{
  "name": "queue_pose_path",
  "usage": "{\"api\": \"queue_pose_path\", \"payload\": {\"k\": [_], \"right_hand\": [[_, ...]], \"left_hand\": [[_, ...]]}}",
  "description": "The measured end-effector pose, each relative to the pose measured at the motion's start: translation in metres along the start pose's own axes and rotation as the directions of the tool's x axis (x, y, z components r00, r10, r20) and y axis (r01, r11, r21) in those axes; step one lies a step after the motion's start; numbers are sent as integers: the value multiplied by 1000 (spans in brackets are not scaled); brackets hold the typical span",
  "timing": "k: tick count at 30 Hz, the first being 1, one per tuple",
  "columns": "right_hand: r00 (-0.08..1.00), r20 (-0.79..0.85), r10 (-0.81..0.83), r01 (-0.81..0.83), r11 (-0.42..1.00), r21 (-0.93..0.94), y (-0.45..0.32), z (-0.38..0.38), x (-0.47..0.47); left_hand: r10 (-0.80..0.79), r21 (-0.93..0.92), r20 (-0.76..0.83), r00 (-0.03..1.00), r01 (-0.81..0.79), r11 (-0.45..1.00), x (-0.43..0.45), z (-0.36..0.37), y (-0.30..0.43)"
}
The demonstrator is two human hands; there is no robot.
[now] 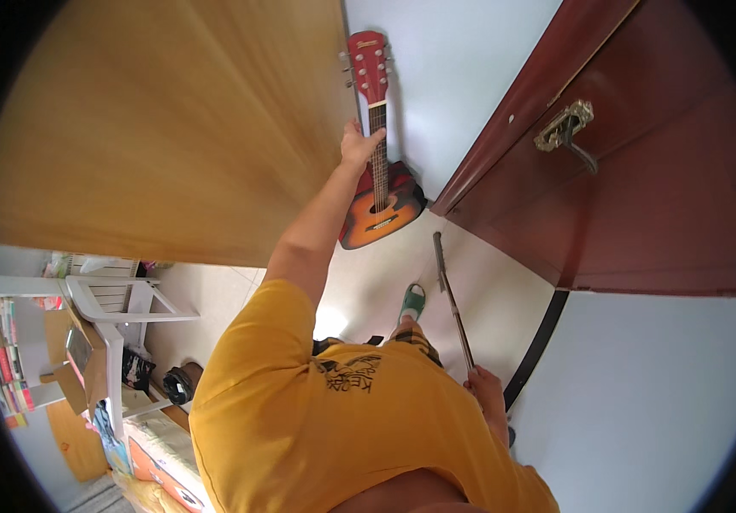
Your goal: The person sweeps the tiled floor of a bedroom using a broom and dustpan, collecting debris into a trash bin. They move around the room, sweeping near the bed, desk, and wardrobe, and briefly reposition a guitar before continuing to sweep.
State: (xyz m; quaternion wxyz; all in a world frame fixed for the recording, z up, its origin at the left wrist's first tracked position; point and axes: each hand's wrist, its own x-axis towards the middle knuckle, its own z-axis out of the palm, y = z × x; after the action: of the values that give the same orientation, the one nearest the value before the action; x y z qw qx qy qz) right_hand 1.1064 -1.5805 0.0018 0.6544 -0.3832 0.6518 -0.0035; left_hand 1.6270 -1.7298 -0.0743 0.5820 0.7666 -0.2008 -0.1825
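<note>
An acoustic guitar [381, 218] with a sunburst body and red headstock stands upright between a wooden panel and the pale wall. My left hand [361, 142] is on its neck, thumb across the strings and fingers around the far side. Behind the guitar's body is a dark red and black item [400, 172], partly hidden. My right hand [486, 386] is closed around the brown pole of a long-handled floor tool [454, 308]. The tool's narrow grey head lies on the floor beyond my foot in a green slipper [412, 300].
At the right is a dark red door [650, 173] with an ornate metal handle [567, 134]. A large wooden panel [182, 141] fills the upper left. Lower left stand a white folding chair [92, 308], a bookshelf [40, 394], an open cardboard box [95, 365] and a black bag [137, 370].
</note>
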Motion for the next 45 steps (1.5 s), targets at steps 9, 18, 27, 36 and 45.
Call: {"api": "queue_pose_path", "payload": {"k": [9,18,27,36,45], "right_hand": [[999,-33,-34,21,941,-338,-60,-83,43],[999,21,33,-26,956,-292,-99,-125,80],[971,240,8,112,868,-483,-190,-97,149],[946,323,29,128,882,-454,-156,39,277],[922,387,-28,213,871,-443,-197,44,247]], "left_hand": [[77,251,-508,858,62,966,55,85,-7],[126,-27,-443,888,-153,988,-92,35,-22],[-77,-75,-442,894,49,996,-219,-40,-14],[-99,39,-354,930,120,992,-260,-67,11],[-111,83,-248,962,135,987,-290,-85,3]]}}
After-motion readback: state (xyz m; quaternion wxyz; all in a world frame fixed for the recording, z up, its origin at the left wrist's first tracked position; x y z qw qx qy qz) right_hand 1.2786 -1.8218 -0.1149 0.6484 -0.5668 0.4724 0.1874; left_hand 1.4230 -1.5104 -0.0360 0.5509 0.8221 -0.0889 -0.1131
